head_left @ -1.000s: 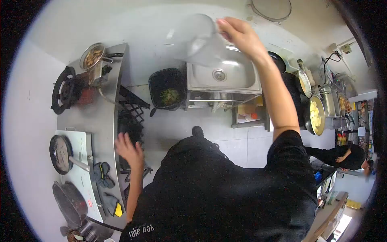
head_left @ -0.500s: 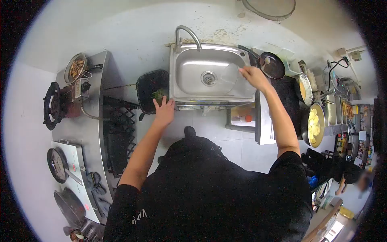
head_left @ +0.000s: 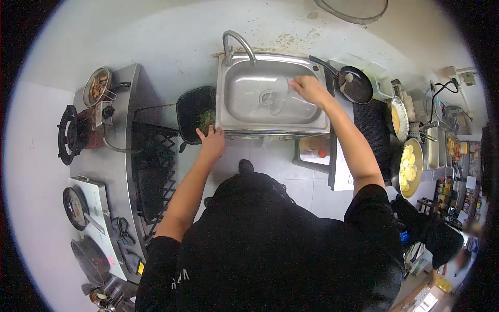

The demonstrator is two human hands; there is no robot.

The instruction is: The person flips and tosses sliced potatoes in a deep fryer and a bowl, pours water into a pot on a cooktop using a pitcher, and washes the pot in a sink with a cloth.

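Your right grip (head_left: 309, 89), fingers pressed together, pinches a clear jug (head_left: 280, 99) over a stainless-steel sink (head_left: 275, 127). The jug lies to the left of that grip and slightly toward your body, across the drain (head_left: 266, 95); its outline fades into the steel, so you cannot tell its long axis for certain. Your left grip (head_left: 211, 142), fingers spread, sits well apart at the sink's near left corner, beside a black bin (head_left: 189, 107) holding green scraps (head_left: 206, 118); contact there is unclear. Beyond your right grip, on the side away from the jug, rests a black frying pan (head_left: 358, 94).
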